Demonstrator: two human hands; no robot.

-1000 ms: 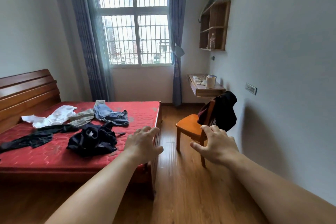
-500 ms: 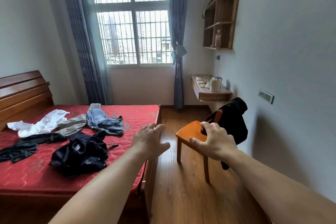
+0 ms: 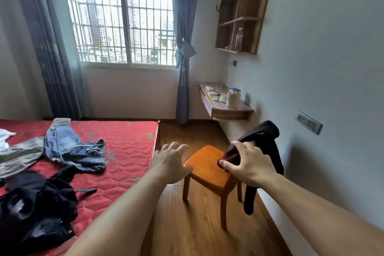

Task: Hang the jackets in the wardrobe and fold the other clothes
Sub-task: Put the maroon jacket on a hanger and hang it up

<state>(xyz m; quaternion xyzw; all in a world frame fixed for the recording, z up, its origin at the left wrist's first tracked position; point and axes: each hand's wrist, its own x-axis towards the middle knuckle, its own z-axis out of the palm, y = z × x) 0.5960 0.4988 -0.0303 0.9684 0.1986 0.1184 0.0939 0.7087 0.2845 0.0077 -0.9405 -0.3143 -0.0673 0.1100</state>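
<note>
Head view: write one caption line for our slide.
Right hand grips dark jacket draped over wooden chair; left hand reaches forward, open.

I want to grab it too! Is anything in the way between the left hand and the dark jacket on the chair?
Nothing visible blocks it. The left hand hovers open just left of the orange chair seat, with only bare seat between it and the dark jacket. The right hand already pinches the jacket's edge.
</note>
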